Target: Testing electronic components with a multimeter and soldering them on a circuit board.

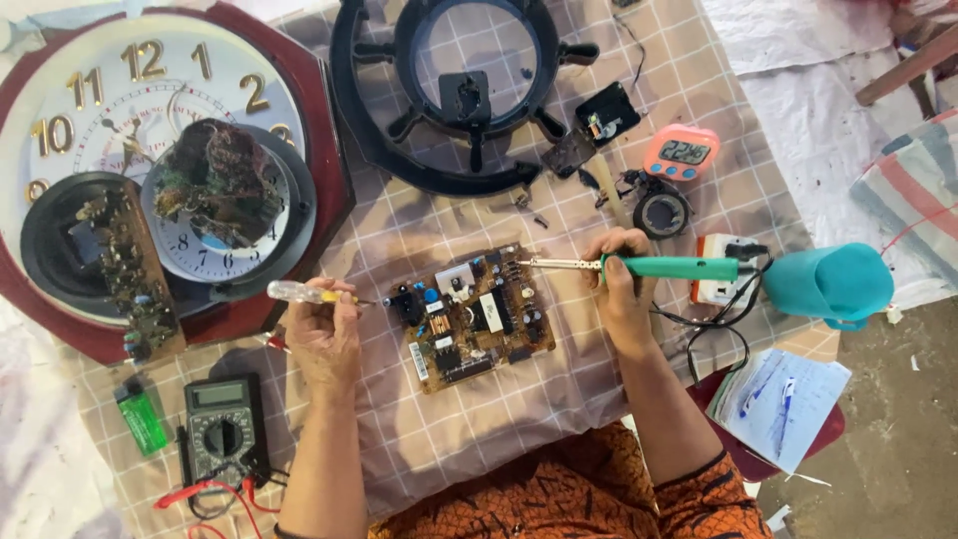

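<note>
A: Where was the board (470,315)?

B: Flat on the checked cloth (419,439), between the two hands, tilted a little, components up.

A: Left hand (324,334)?

B: Just left of the board. Fingers closed round a screwdriver (311,293) with a clear yellow handle; shaft pointed right, tip near the board's left edge. Contact could not be judged.

A: Right hand (621,289)?

B: Just right of the board, closed on the green handle of a soldering iron (639,267). The metal tip lay over the board's upper right corner.

A: Surroundings?

B: Up and left of the board, a large wall clock (150,110) in a red frame, with smaller clock parts on its face. Above the board, a black round frame (469,90). Up and right, an orange timer (681,153). Down and left, a multimeter (223,424) with red leads, a green lighter (141,414) beside it. Far right, a teal cup (830,284) on its side.
</note>
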